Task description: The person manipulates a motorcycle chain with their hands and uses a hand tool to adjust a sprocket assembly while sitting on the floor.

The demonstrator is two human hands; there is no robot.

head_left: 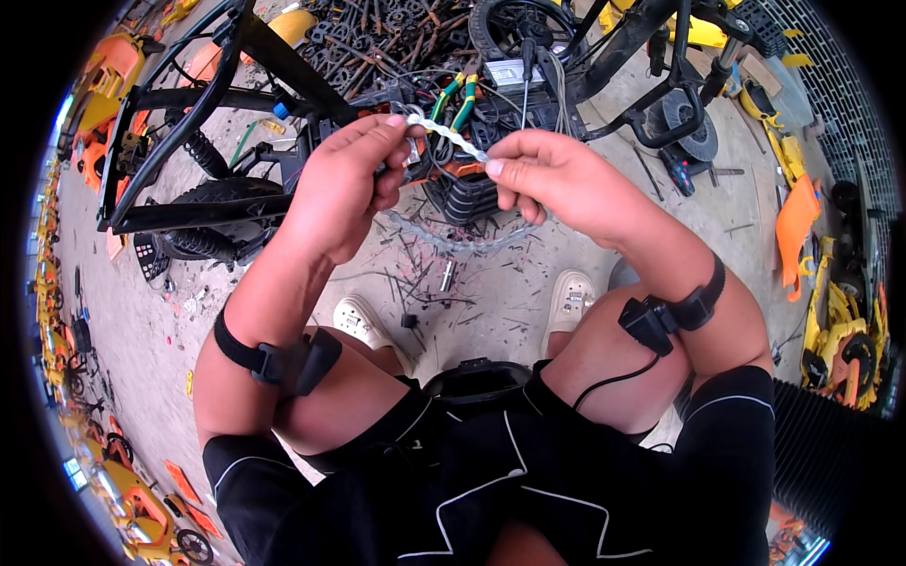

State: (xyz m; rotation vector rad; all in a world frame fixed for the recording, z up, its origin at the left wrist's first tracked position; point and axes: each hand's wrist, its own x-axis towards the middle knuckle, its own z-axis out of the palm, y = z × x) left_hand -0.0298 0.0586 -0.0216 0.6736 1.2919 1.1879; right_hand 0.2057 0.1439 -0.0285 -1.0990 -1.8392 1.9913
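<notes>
Black metal frame [203,104] of a stripped vehicle fills the upper part of the view, standing on a dusty concrete floor [491,302] with a tyre [514,24] behind it and a coil spring [203,151] at its left side. Orange and yellow plastic body panels [797,222] lie scattered round the edges. A seated person in black shorts [491,472] looks down over bare knees, a pale shoe [363,321] showing on each foot. Black straps with small sensor boxes circle both forearms. Between the hands and the frame sits a tangle of wires [462,99], some green and yellow. The left hand [344,179] is closed, thumb and fingertips pinched on one end of a white twisted strip [444,134]. The right hand [547,174] is also closed, its thumb and forefinger pinching the strip's other end. The strip is stretched between both hands, held in the air just in front of the wires. Short cut black bits litter the floor below.
</notes>
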